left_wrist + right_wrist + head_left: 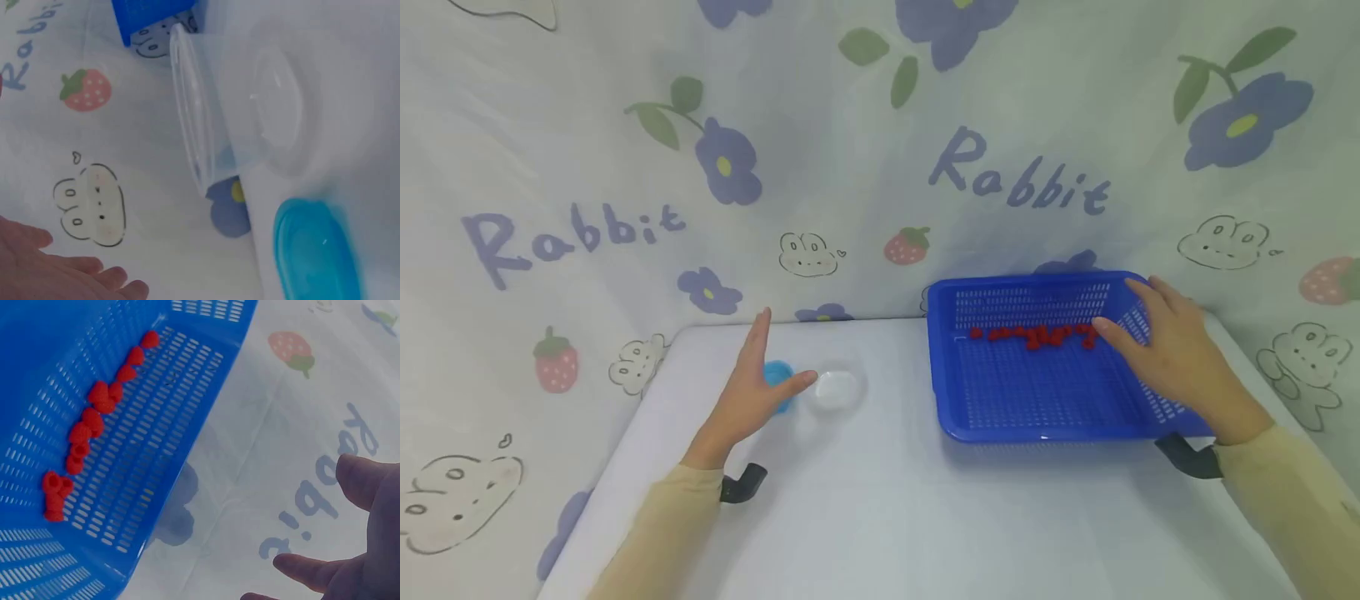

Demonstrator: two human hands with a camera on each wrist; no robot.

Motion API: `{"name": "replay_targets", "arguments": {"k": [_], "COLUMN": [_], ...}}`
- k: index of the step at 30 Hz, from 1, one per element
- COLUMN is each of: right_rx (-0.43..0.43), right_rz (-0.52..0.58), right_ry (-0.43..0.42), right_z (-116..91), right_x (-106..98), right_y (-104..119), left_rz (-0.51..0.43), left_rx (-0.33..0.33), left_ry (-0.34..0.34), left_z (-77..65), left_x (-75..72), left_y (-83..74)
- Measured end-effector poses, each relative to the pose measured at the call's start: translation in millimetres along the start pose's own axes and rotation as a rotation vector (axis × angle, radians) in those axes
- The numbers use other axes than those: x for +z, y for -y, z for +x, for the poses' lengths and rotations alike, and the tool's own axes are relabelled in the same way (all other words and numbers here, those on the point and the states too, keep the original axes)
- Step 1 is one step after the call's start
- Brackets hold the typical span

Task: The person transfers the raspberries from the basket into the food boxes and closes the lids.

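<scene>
"Backdrop and lettering?"

"One white printed cloth backdrop (pixel 835 108). I read 'Rabbit' on it twice in the head view, in purple script."

"Surface and basket?"

"One white-covered table (pixel 880 517). Standing on it, towards my right, one blue rectangular perforated plastic basket (pixel 1037 436)."

"State of your hands?"

"Two, neither gripping anything. My left hand (pixel 745 404) has straight fingers, thumb held apart. My right hand (pixel 1180 358) is spread at the basket's right end; whether it touches the rim, I cannot tell."

"Items by the left hand?"

"One clear round plastic tub (pixel 837 387), upright, left of the basket. Beside it, one light-blue round plastic dish (pixel 319 250), partly hidden behind my left hand in the head view."

"Smallest items?"

"Red raspberry-shaped pieces (pixel 80 433), inside the basket, strung along where floor meets far wall. More than ten; overlap prevents an exact count."
</scene>
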State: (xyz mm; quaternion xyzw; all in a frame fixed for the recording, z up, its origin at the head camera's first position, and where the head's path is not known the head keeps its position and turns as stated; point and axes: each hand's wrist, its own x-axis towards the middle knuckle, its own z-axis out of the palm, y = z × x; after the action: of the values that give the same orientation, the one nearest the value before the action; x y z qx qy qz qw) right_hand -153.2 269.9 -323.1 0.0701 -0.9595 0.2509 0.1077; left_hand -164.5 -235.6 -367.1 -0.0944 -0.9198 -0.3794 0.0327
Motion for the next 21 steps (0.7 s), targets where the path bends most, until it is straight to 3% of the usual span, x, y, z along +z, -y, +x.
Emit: {"name": "replay_targets", "arguments": {"k": [6,11,21], "right_rx": [-0.012,-0.005,0.075], "right_rz": [0.030,0.072,0.077], "right_ry": [0.006,0.040,0.162], "right_z": [13,29,61], "right_x": [-1,0,25], "right_y": [7,15,26], "left_rz": [-0.098,-0.195,-0.196], "left_rx": [-0.104,-0.120,-0.170], "left_ry": [-0.038,-0.077,-0.124], "left_z": [-2.1,2.1,0.7], "left_x": [19.2,37.2,60.1], "left_y": [4.1,8.7,13.0]}}
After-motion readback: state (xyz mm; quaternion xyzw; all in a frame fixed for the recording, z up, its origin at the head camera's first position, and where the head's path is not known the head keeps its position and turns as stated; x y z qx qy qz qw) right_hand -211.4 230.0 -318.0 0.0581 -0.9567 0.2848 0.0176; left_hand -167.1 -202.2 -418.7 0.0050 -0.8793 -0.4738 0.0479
